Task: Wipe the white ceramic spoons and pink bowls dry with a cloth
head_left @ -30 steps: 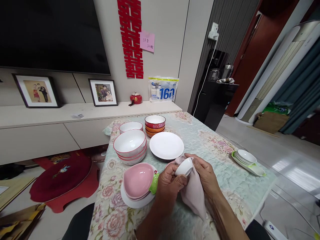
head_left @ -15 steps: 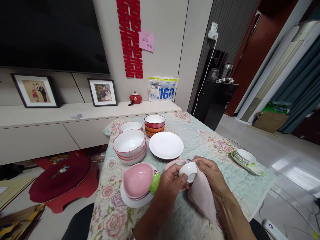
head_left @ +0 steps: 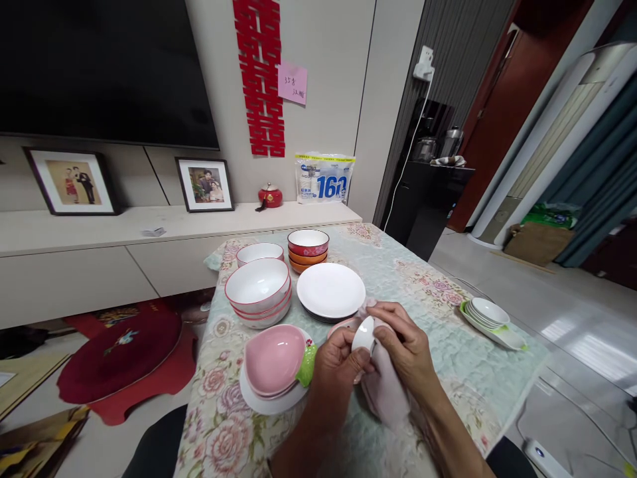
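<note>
Between my hands is a small white dish (head_left: pixel 363 334), tilted up over the near part of the table. My left hand (head_left: pixel 338 364) pinches its left edge with thumb and fingers. A pale pink cloth (head_left: pixel 385 392) is gripped in my right hand (head_left: pixel 405 342), which presses it around the dish's right side; the cloth hangs down below. Partly hidden behind my hands lies a pink-rimmed dish (head_left: pixel 341 326). Left of my left hand, a pink peach-shaped bowl (head_left: pixel 275 358) with a green leaf handle (head_left: pixel 307 365) rests on a white plate (head_left: pixel 269 406).
Stacked white bowls with red rims (head_left: pixel 259 285), a red-and-orange bowl stack (head_left: pixel 308 249) and white plates (head_left: pixel 331 290) stand farther back. Small white dishes (head_left: pixel 490 311) sit on a green-edged tray (head_left: pixel 515 340) near the right edge. A floral cloth (head_left: pixel 229 431) covers the table.
The small dish has turned more edge-on and shifted slightly left. My right hand and the cloth have moved left, closer around it.
</note>
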Action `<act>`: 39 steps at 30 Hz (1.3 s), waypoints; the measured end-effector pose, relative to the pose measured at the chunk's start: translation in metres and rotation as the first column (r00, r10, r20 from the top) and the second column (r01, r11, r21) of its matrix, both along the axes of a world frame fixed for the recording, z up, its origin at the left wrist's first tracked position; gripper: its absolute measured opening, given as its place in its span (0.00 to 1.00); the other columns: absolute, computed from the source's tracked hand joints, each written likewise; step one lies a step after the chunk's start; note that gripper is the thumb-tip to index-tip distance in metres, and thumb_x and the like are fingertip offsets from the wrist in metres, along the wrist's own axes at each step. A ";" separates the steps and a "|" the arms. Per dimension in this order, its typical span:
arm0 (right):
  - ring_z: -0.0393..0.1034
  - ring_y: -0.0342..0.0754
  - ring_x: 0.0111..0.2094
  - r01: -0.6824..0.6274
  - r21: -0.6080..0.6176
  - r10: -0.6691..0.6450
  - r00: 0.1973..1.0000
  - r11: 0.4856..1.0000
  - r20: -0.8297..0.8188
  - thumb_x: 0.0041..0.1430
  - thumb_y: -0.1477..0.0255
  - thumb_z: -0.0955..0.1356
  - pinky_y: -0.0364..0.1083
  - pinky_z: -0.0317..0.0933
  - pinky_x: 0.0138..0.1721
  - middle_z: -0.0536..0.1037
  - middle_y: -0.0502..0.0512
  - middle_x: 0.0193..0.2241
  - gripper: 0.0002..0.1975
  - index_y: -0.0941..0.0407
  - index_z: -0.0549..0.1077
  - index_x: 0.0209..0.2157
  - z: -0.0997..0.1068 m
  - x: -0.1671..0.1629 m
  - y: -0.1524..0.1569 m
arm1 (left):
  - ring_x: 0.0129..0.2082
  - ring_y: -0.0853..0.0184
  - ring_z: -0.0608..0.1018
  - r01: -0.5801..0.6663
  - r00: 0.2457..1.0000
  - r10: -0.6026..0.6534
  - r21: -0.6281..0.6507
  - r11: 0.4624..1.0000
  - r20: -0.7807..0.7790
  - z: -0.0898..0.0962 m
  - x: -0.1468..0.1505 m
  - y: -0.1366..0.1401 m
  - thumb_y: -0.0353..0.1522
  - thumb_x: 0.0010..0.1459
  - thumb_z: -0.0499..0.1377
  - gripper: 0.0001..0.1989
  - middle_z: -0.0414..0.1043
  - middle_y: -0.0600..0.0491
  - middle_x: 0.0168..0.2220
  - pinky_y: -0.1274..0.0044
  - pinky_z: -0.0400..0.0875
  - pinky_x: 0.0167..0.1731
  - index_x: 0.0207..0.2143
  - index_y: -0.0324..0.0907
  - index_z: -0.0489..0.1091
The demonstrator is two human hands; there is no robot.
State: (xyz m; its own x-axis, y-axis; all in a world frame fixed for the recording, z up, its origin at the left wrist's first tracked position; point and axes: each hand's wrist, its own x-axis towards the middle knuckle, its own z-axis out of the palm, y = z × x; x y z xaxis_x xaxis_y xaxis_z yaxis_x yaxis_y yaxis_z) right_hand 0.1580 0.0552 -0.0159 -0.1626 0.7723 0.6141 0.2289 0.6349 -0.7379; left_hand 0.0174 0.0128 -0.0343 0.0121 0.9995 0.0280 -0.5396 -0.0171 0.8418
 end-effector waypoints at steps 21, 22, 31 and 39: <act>0.74 0.49 0.42 0.123 -0.033 -0.116 0.980 0.992 0.163 0.71 0.67 0.63 0.48 0.68 0.44 0.77 0.57 0.40 0.17 0.53 0.78 0.54 -0.010 -0.002 0.005 | 0.23 0.75 0.74 -0.013 0.965 0.053 -0.154 0.988 0.258 0.014 0.008 -0.005 0.35 0.43 0.75 0.17 0.77 0.55 0.29 0.82 0.70 0.26 0.32 0.37 0.74; 0.73 0.50 0.43 0.148 0.004 -0.146 0.975 0.989 0.169 0.70 0.68 0.63 0.48 0.69 0.44 0.75 0.57 0.42 0.16 0.53 0.78 0.54 -0.008 -0.003 0.003 | 0.24 0.75 0.74 -0.018 0.962 0.059 -0.154 0.988 0.266 0.014 0.008 -0.004 0.35 0.43 0.75 0.17 0.77 0.55 0.29 0.82 0.70 0.26 0.32 0.37 0.74; 0.71 0.51 0.38 0.177 0.282 -0.247 0.940 0.943 0.237 0.63 0.78 0.69 0.48 0.66 0.38 0.75 0.55 0.34 0.06 0.56 0.76 0.41 0.011 -0.014 -0.021 | 0.27 0.72 0.74 -0.033 0.948 0.068 -0.116 0.993 0.310 0.012 0.007 -0.001 0.34 0.44 0.75 0.16 0.76 0.54 0.30 0.80 0.71 0.27 0.33 0.37 0.75; 0.73 0.50 0.39 0.134 0.248 -0.208 0.930 0.960 0.302 0.65 0.81 0.65 0.47 0.66 0.39 0.77 0.57 0.35 0.10 0.56 0.76 0.41 0.015 -0.008 -0.019 | 0.22 0.74 0.73 -0.065 0.963 0.098 -0.138 0.988 0.252 0.012 0.008 -0.001 0.36 0.42 0.75 0.17 0.75 0.57 0.25 0.82 0.67 0.25 0.31 0.38 0.74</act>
